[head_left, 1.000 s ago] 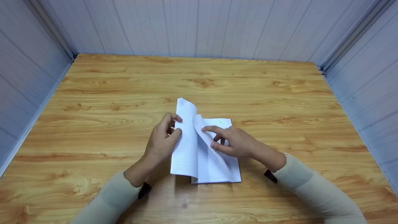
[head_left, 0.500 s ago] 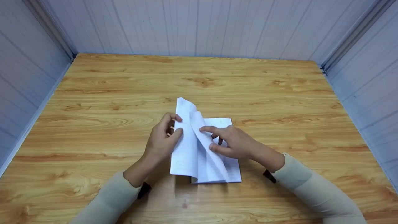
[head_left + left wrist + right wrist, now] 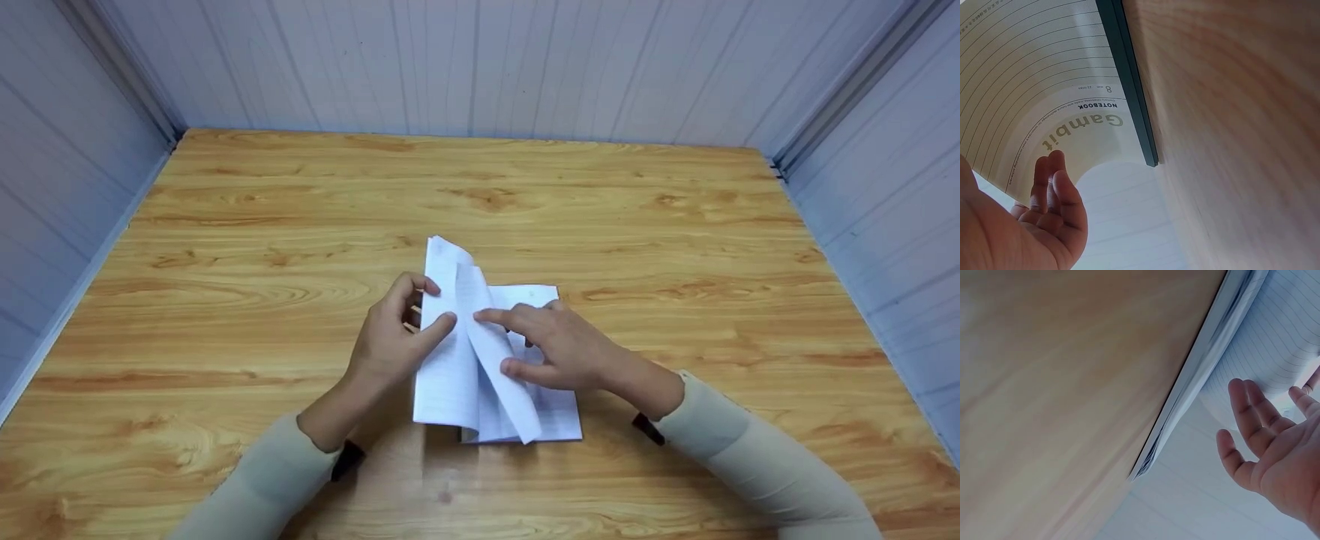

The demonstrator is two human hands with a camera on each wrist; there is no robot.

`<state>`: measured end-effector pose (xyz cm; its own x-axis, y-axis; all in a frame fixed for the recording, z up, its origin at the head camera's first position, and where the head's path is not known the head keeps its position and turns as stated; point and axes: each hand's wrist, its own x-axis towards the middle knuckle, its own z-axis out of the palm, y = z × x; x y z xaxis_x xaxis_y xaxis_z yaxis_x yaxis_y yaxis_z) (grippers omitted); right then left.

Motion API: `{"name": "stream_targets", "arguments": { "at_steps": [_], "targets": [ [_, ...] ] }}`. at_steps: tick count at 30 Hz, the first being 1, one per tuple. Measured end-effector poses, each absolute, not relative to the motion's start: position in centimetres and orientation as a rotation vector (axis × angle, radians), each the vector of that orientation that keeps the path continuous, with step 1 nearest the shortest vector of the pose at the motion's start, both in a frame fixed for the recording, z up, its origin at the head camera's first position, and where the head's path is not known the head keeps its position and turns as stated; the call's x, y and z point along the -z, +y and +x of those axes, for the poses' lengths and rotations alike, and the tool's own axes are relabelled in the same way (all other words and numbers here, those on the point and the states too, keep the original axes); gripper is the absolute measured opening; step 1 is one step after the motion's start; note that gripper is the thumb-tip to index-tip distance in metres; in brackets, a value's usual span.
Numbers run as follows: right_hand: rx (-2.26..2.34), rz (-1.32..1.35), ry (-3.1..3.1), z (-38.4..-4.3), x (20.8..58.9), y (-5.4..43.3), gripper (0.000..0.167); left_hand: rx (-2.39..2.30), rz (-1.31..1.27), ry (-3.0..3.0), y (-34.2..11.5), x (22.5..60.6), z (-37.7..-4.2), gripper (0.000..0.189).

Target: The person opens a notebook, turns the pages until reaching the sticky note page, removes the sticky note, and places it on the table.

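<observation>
An open notebook (image 3: pixel 559 412) with white ruled pages lies on the table in the head view. My left hand (image 3: pixel 394 326) grips its raised left part (image 3: pixel 446 390), thumb on top and the other fingers behind. The left wrist view shows the underside of that part, printed "Gambit NOTEBOOK" (image 3: pixel 1095 121), beside a dark spine (image 3: pixel 1129 84). My right hand (image 3: pixel 562 345) touches a single curled leaf (image 3: pixel 495 352) with an extended index finger and thumb. In the right wrist view, the other fingers of my right hand (image 3: pixel 1280 444) are spread loosely near the lined paper (image 3: pixel 1269 343).
The notebook lies around the middle of the wood-grain table (image 3: pixel 675 247). Pale panel walls (image 3: pixel 472 67) stand at the back and both sides. A small dark object (image 3: pixel 347 460) shows at each sleeve cuff.
The curled leaf has moved left over the raised part, its lower corner swinging left too. My right index finger moved left with it. My left thumb has stretched right across the page.
</observation>
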<state>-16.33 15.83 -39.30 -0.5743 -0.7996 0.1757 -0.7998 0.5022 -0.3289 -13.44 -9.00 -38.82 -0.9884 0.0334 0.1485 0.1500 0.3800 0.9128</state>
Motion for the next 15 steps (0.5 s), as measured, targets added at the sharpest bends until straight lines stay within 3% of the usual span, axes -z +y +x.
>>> {"name": "stream_targets", "arguments": {
  "at_steps": [15],
  "targets": [
    [-0.630, 1.463, -2.748, -15.96, 39.19, 15.44, 0.058, 1.666, -0.165, -2.567, -8.97, 38.73, -13.48, 0.040]
  ]
}}
